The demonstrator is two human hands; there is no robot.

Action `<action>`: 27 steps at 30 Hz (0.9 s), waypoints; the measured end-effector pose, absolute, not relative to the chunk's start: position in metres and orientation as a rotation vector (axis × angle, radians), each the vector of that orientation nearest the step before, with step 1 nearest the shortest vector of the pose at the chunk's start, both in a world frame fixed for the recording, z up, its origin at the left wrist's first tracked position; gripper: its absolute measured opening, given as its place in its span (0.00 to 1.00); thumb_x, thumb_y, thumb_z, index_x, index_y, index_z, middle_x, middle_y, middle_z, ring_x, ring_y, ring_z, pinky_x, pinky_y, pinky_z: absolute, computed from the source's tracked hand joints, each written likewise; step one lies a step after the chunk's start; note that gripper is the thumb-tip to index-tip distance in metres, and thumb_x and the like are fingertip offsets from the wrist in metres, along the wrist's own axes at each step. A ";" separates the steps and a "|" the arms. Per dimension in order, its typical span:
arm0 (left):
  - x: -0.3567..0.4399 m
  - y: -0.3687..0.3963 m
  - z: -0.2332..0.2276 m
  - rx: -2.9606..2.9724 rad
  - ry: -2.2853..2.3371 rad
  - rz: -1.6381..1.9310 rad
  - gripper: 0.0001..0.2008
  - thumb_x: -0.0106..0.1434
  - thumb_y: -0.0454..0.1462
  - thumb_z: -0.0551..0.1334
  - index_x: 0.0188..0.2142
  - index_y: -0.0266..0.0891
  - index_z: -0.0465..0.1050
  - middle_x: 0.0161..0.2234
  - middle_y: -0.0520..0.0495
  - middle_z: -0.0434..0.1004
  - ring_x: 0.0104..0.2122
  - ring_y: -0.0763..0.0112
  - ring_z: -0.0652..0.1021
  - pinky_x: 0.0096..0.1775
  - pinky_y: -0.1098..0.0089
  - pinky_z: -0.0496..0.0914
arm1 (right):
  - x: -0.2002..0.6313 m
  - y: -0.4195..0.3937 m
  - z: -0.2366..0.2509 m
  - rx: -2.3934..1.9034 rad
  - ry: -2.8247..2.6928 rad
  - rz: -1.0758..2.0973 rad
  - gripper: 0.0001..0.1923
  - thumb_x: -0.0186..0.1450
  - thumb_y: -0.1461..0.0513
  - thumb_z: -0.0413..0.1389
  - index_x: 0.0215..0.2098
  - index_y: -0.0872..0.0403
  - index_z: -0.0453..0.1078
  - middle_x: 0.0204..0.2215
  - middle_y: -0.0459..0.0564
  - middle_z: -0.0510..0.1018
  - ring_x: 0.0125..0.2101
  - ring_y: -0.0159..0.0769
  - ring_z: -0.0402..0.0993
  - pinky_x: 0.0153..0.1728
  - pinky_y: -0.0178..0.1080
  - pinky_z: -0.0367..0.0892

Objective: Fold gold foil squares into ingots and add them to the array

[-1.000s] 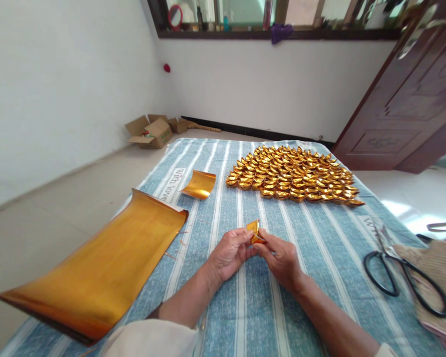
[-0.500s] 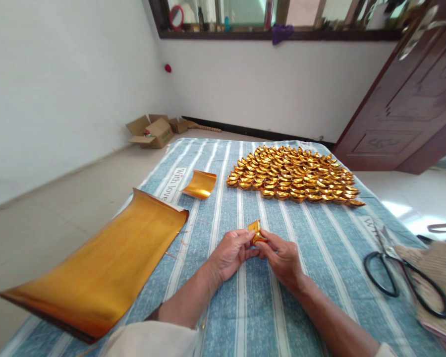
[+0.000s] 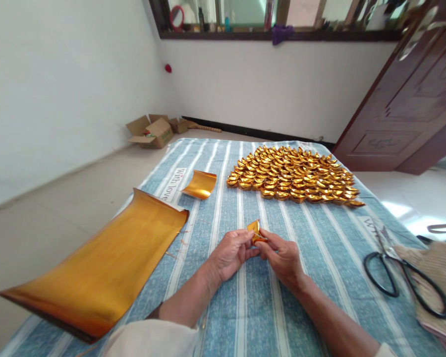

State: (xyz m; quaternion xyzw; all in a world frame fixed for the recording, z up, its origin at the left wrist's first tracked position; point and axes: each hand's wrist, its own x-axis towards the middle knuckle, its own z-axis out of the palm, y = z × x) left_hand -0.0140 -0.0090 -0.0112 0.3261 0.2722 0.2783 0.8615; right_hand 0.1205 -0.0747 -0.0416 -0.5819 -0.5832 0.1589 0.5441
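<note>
Almost nothing is shifting since the earlier frame: the gold paper piece is staying pinched between both hands, just above the striped cloth. The left hand and the right hand are closing their fingers on it from either side. To fold well, the person is likely pressing each crease firmly while keeping the edges matched. The piece is standing tilted, its long axis running up and away, its tip pointing toward the heap of folded gold pieces.
</note>
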 end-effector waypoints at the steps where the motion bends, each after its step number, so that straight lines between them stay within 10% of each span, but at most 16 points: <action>1: -0.014 -0.009 -0.010 0.688 0.563 0.591 0.11 0.55 0.37 0.69 0.34 0.30 0.77 0.31 0.44 0.76 0.33 0.69 0.76 0.38 0.69 0.72 | 0.121 -0.075 -0.041 -1.387 -1.383 0.368 0.14 0.63 0.58 0.56 0.45 0.55 0.74 0.21 0.43 0.78 0.17 0.31 0.72 0.23 0.33 0.71; 27: -0.015 -0.010 -0.015 0.653 0.567 0.587 0.10 0.55 0.36 0.69 0.34 0.30 0.76 0.33 0.43 0.76 0.36 0.68 0.76 0.40 0.70 0.71 | 0.123 -0.078 -0.031 -1.431 -1.468 0.186 0.08 0.64 0.59 0.55 0.37 0.51 0.76 0.28 0.47 0.81 0.27 0.33 0.78 0.29 0.33 0.72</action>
